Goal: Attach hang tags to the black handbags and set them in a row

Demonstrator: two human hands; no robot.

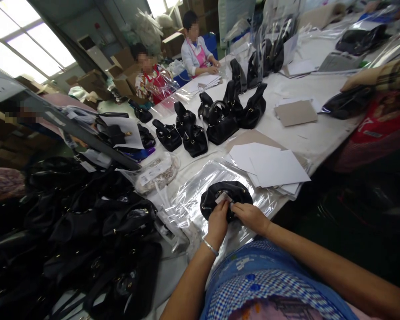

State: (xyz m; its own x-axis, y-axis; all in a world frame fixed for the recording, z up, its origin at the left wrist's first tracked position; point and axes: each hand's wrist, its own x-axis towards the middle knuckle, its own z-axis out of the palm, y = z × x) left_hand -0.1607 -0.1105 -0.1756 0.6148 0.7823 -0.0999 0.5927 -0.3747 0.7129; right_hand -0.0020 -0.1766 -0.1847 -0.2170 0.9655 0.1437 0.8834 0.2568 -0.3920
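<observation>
A black handbag (243,190) lies on clear plastic sheets at the table's near edge, its opening turned up towards me. My left hand (218,221), with a bracelet at the wrist, is closed at the bag's opening. Its fingertips pinch a small pale tag (222,197). Close beside it, my right hand (252,218) is closed too, with thumb and finger together at the bag's near side. What lies between those fingertips is too small to make out. The clear plastic sheets (186,195) spread out under the bag and to its left.
White sheets (276,166) and card are stacked right of the bag. Several finished-looking black handbags (195,140) stand farther back. A bag of chains (156,173) lies left, beside a big heap of black handbags (70,231). Co-workers sit across; another person's hand (356,82) is at right.
</observation>
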